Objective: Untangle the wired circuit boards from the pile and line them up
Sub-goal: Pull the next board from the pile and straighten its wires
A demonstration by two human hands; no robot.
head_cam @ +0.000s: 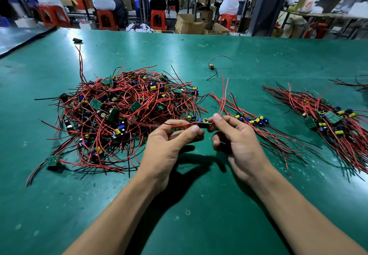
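A tangled pile (123,115) of small green circuit boards with red and black wires lies on the green table (199,205), left of centre. Both hands hold one wired board (203,123) just above the table, right of the pile. My left hand (169,145) pinches the red and black wires at the board's left end. My right hand (237,137) pinches the board's right end, and its red wires stick up above my fingers. A short row of lined-up boards (253,121) lies just behind my right hand. A larger lined-up bundle (328,119) lies at the right.
A lone wired board (212,67) lies farther back, with a small yellow ring (142,60) and a black part (77,40) beyond the pile. More wires (358,84) reach in at the far right edge. People sit on red stools at benches behind the table.
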